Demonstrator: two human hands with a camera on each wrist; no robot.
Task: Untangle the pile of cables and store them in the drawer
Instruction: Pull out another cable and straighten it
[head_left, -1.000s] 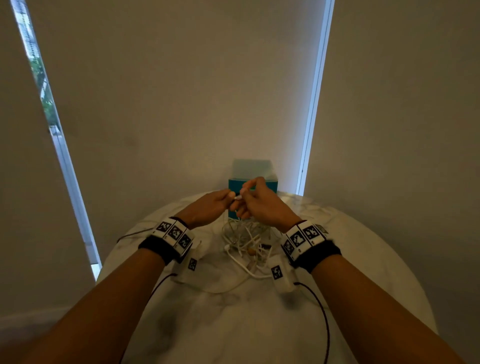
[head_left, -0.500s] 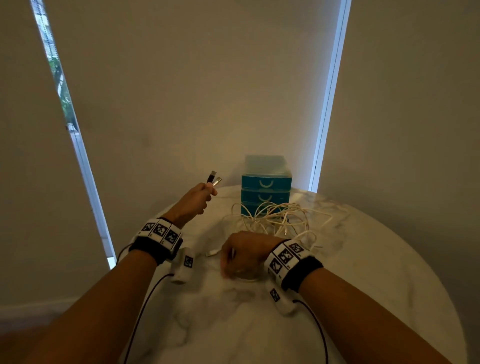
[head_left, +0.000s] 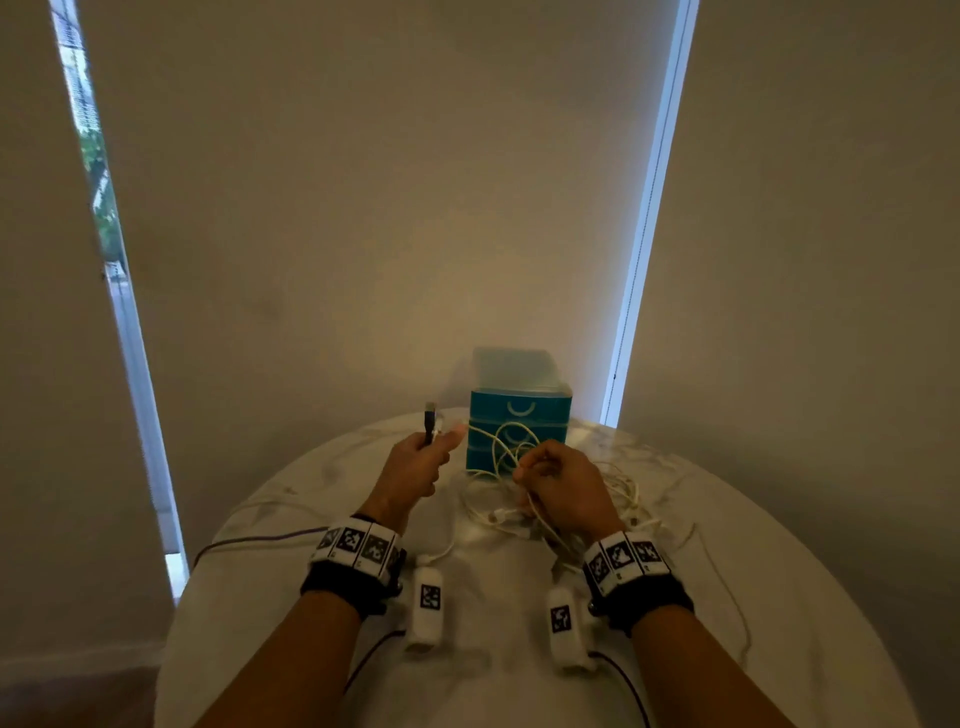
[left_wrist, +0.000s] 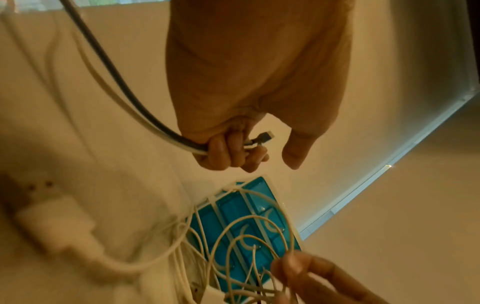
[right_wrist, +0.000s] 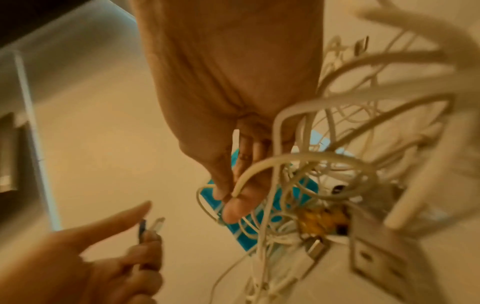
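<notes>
Lifting off the table since half a second ago, the right hand (head_left: 563, 486) now hangs above the pile of cables (head_left: 524, 512) with a thin white cable (right_wrist: 262, 170) pinched between thumb and forefinger; earlier it lay flat on the marble near the person. That reads as a fresh strand being picked out of the tangle, so the sorting is still at an early stage, with most of the pile knotted together. The other fingers of that hand are loosely curled, and several loops drape over and around them.

A little farther out, the left hand (head_left: 415, 467) has dropped slightly and come nearer the middle. Its fingers (left_wrist: 226, 154) are curled tight around two cables, a black cable (left_wrist: 109, 67) and a white one beside it, while the thumb sticks out straight and touches nothing. The two plugs (head_left: 431, 418) poke up above the fist.

Beyond both hands, at the far edge of the table (head_left: 779, 597), stands the blue drawer unit (head_left: 519, 426). All its drawers look closed, and a few white loops rise in front of it. Nothing appears to be stored yet.
</notes>
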